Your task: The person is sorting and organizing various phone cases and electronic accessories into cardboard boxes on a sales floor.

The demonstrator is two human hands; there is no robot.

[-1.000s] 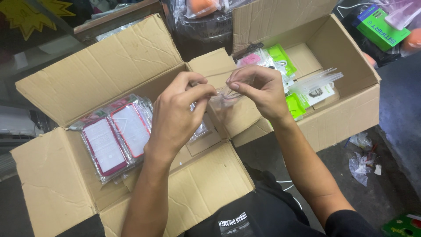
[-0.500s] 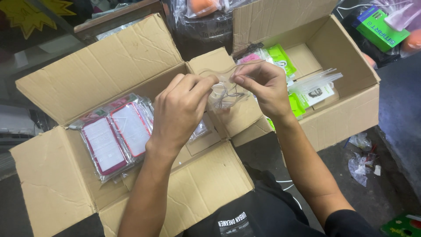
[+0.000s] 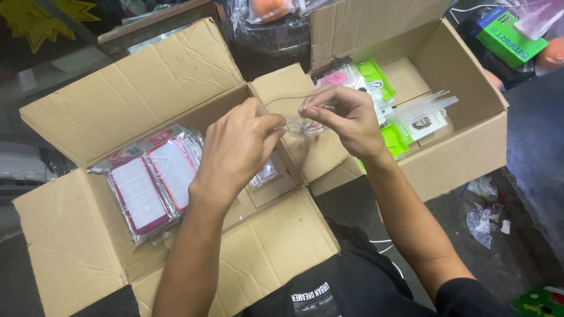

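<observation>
A dark floor (image 3: 529, 170) lay under two open brown cardboard boxes, with scraps of crumpled clear plastic (image 3: 483, 218) scattered on it near the right-hand box. The larger left cardboard box (image 3: 135, 100) stood with its flaps spread wide; inside it, toward the left, sat a stack of clear-wrapped phone cases with pink-red rims (image 3: 154, 183). The right cardboard box (image 3: 464, 141) held pink and bright green packets in clear sleeves (image 3: 376, 79) and a fan of flat clear packages with white cards (image 3: 423, 117).

Above the place where the two boxes met, both hands were raised close together. The left hand (image 3: 238, 149) was seen from its back, its fingers curled inward and the fingertips pinched onto one end of a small crumpled piece of clear plastic wrap (image 3: 302, 124). The right hand (image 3: 343, 120) gripped the other end of that wrap between thumb and bent fingers. The wrap hung between the two hands, over the inner flaps of the boxes, touching neither box as far as could be seen.

At the far right top, a green rectangular carton (image 3: 508, 38) lay outside the boxes. The person's black shirt (image 3: 329, 287) showed at the bottom edge.
</observation>
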